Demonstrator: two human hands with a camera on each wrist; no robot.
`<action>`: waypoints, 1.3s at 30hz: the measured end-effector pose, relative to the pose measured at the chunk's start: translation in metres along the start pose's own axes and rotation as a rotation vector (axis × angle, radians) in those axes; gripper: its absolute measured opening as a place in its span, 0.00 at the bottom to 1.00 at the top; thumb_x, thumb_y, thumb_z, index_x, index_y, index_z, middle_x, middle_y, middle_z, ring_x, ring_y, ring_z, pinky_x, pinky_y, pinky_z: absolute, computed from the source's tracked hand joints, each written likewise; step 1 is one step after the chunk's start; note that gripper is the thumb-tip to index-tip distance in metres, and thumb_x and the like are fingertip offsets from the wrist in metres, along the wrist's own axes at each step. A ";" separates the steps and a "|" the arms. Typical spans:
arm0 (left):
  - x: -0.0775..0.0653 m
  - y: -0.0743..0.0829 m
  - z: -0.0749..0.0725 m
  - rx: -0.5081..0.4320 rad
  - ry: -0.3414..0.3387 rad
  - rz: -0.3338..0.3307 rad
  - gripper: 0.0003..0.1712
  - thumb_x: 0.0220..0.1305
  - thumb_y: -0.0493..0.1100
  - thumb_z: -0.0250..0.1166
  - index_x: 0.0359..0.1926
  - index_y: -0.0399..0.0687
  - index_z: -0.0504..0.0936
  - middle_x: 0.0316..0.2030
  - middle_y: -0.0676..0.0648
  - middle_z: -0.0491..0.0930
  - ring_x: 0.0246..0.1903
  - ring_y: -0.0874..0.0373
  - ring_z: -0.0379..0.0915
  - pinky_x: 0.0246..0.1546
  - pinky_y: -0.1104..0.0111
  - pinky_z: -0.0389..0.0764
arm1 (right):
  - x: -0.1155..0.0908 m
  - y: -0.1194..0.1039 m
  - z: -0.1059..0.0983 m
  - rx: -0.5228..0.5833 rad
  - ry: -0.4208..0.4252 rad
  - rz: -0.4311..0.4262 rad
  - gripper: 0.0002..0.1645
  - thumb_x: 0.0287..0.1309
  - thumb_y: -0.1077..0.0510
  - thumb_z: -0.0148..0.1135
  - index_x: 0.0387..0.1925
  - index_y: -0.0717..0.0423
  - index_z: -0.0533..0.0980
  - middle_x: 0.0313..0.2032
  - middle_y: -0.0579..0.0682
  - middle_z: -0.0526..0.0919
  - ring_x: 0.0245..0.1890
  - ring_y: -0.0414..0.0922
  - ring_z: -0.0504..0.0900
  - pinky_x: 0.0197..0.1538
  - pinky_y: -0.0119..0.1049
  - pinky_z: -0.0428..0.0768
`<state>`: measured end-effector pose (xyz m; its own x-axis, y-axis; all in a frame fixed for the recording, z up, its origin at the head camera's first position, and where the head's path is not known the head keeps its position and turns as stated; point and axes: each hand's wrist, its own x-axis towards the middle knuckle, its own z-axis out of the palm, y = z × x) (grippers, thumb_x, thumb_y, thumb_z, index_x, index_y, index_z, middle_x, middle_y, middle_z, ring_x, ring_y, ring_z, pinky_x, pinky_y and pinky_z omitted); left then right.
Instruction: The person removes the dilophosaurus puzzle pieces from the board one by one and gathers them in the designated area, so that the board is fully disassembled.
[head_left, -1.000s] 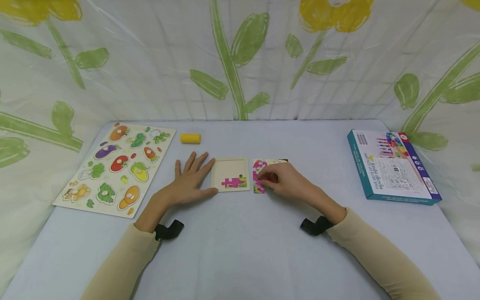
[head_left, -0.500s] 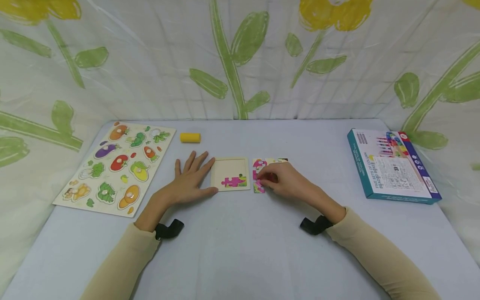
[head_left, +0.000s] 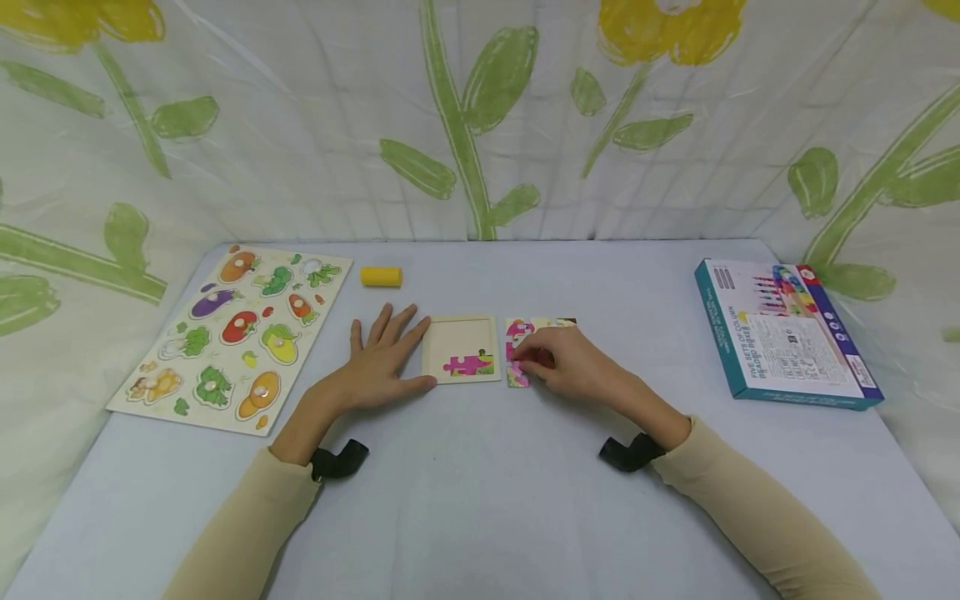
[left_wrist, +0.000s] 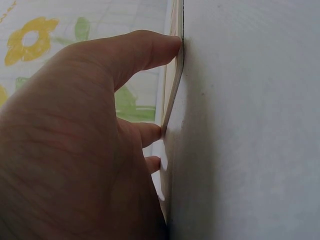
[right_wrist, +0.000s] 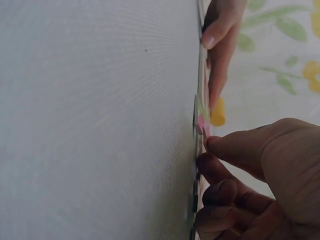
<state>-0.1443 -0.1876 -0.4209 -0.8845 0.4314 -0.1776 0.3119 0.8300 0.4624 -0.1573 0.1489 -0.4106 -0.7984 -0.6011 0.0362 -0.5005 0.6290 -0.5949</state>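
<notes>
My left hand [head_left: 378, 362] rests with spread fingers beside a small square wooden puzzle tray [head_left: 450, 333]; its thumb and index fingertip touch the tray's left corners. Pink and green jigsaw pieces [head_left: 468, 365] lie in the tray's lower right. Just right of the tray, more puzzle pieces [head_left: 517, 329] lie close together, partly covered by my right hand [head_left: 577, 362]. In the right wrist view, its thumb and index finger pinch the edge of a pink and green puzzle piece [right_wrist: 201, 120], low at the table. The left wrist view shows the thumb against the tray's edge [left_wrist: 173, 92].
A vegetable knob puzzle board [head_left: 251, 358] lies at the left. Behind the left hand is a yellow cylinder [head_left: 381, 277]. A teal and white box [head_left: 787, 342] lies at the right. A flower-patterned curtain [head_left: 300, 150] hangs along the table's back edge.
</notes>
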 end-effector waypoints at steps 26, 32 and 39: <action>0.000 0.000 0.000 0.013 -0.009 -0.007 0.56 0.70 0.68 0.63 0.86 0.51 0.47 0.87 0.42 0.36 0.85 0.35 0.18 0.74 0.26 0.17 | -0.002 -0.003 -0.005 0.009 0.028 0.027 0.09 0.66 0.58 0.72 0.47 0.50 0.89 0.37 0.42 0.87 0.35 0.41 0.76 0.38 0.32 0.77; 0.001 0.000 0.000 0.017 -0.005 -0.006 0.56 0.70 0.67 0.63 0.86 0.51 0.48 0.87 0.42 0.36 0.85 0.34 0.19 0.74 0.26 0.18 | 0.002 -0.003 -0.004 0.001 0.027 0.007 0.08 0.67 0.58 0.72 0.46 0.50 0.88 0.35 0.42 0.86 0.32 0.40 0.75 0.36 0.31 0.76; 0.001 0.000 0.000 0.021 0.003 -0.005 0.56 0.69 0.66 0.63 0.86 0.51 0.49 0.87 0.42 0.37 0.85 0.34 0.19 0.74 0.26 0.19 | 0.016 -0.009 0.002 0.034 -0.012 -0.048 0.08 0.68 0.61 0.69 0.47 0.52 0.87 0.35 0.42 0.86 0.27 0.37 0.76 0.36 0.31 0.78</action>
<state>-0.1448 -0.1871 -0.4211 -0.8869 0.4264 -0.1775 0.3149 0.8395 0.4428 -0.1647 0.1330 -0.4061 -0.7696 -0.6362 0.0556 -0.5262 0.5824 -0.6196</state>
